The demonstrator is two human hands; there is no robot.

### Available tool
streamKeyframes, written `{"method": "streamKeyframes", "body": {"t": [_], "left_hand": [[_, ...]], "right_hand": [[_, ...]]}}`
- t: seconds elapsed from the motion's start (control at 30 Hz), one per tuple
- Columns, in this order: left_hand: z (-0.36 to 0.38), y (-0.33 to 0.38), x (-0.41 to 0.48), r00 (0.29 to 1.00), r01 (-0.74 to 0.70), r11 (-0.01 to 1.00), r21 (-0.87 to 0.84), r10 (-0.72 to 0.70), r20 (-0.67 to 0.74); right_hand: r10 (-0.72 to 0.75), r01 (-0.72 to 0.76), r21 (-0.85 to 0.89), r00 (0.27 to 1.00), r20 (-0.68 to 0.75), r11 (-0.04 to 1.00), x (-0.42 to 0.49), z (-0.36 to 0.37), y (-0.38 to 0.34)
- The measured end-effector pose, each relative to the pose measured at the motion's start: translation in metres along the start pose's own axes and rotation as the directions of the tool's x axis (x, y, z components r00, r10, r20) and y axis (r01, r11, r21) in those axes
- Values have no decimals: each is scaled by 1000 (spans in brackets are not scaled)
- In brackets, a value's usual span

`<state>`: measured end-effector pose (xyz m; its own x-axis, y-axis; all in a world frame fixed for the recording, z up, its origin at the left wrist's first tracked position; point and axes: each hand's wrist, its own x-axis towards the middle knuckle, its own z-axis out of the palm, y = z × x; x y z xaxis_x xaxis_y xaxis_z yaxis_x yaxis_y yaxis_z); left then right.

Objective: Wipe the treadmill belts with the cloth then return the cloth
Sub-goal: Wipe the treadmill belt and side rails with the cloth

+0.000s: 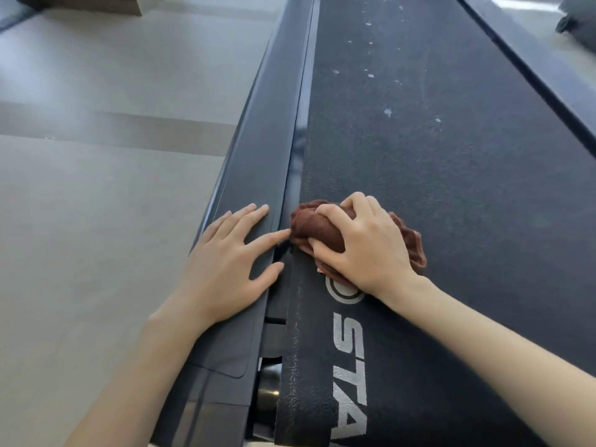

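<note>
Here the right hand [364,250] has its fingers [329,210] curled tight around the bunched brown cloth [309,229], pressing it onto the treadmill belt [451,162] near its left edge, presumably for firm wiping contact. The left hand [225,262] lies flat on the side rail [258,140] just beside those fingers, its own fingers straight and spread, seemingly as a brace. Beyond the fingertips, white specks [388,111] dot the belt, so I judge most of it unwiped.

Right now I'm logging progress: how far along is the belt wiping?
Early. Nothing looks finished: pale specks dot the belt beyond the cloth. In hand: the right hand grips the brown cloth on the belt near the logo; the left hand rests flat on the side rail. Left: the speckled stretch, then returning the cloth.
</note>
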<state>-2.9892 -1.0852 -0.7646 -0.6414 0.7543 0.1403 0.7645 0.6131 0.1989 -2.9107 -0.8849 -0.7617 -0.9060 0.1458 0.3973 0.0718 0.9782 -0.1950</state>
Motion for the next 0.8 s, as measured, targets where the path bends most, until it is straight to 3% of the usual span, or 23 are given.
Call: {"method": "streamKeyframes", "body": {"t": [0.37, 0.8], "left_hand": [[-7, 8, 3, 998, 26, 998, 56, -29, 52], [-9, 10, 3, 993, -9, 994, 107, -3, 114]], "right_hand": [[-202, 193, 169, 979, 38, 966, -60, -28, 33], [-225, 201, 224, 971, 85, 954, -59, -29, 35]]}}
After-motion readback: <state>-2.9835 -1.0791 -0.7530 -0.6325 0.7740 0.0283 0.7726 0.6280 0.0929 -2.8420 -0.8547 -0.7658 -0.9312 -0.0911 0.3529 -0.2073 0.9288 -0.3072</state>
